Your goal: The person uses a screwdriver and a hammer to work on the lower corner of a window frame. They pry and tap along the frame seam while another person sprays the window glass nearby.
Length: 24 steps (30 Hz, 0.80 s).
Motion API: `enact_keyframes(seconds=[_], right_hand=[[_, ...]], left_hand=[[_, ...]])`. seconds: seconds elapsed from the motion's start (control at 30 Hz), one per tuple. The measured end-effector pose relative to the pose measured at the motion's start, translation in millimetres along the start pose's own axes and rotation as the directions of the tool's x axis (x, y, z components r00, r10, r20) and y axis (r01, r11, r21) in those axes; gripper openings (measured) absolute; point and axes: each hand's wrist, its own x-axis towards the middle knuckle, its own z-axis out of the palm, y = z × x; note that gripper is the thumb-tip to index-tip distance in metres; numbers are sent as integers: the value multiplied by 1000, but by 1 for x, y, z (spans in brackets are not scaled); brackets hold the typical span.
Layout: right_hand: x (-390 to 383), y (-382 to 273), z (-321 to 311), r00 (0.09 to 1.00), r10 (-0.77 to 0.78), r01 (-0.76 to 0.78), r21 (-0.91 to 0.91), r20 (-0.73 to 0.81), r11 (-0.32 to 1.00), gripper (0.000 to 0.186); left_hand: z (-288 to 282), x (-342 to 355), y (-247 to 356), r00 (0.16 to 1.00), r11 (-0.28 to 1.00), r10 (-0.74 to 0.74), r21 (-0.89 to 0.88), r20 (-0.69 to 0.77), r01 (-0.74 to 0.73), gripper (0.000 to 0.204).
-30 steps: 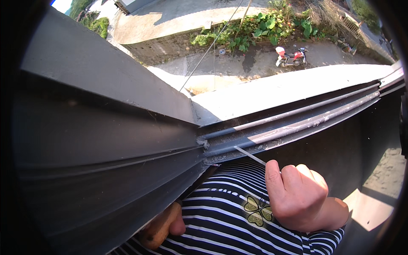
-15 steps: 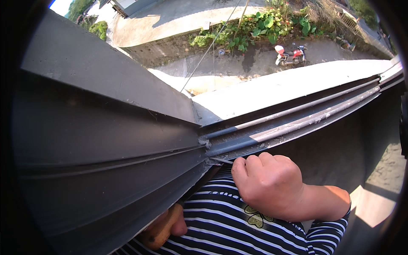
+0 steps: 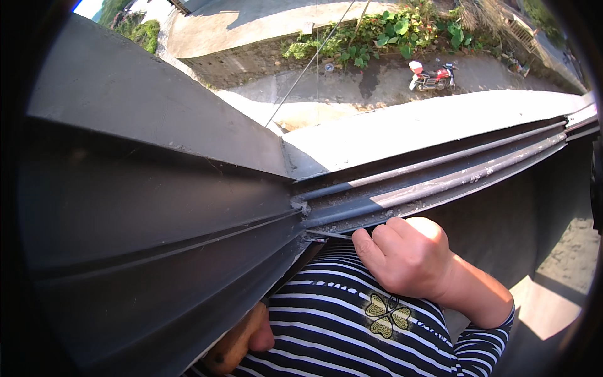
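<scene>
Frame side (image 3: 176, 195) at left, meeting window track (image 3: 402, 188) at a corner; ledge (image 3: 440, 122) beyond track. Right hand (image 3: 405, 257) on track's near side, its tool (image 3: 330, 235) pointing left toward that corner. Past ledge, below: motorcycle (image 3: 433, 79) on road (image 3: 345, 88), plants (image 3: 389, 34) behind.

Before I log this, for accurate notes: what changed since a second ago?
The right hand moved left and forward, taking the thin rod's tip from the window track's inner rail to the track's left end. It stays gripped; the left hand still holds the wooden piece.
</scene>
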Motion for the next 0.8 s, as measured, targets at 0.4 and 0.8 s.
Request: enact_keyframes(seconds=[0.4, 0.8], right_hand=[[21, 6, -17, 974, -51, 53, -2, 222, 999, 9], [27, 5, -23, 954, -71, 85, -35, 292, 996, 5]], left_hand=[[-1, 1, 11, 999, 991, -39, 129, 31, 35, 44], [-32, -19, -1, 982, 950, -145, -259, 121, 172, 43]])
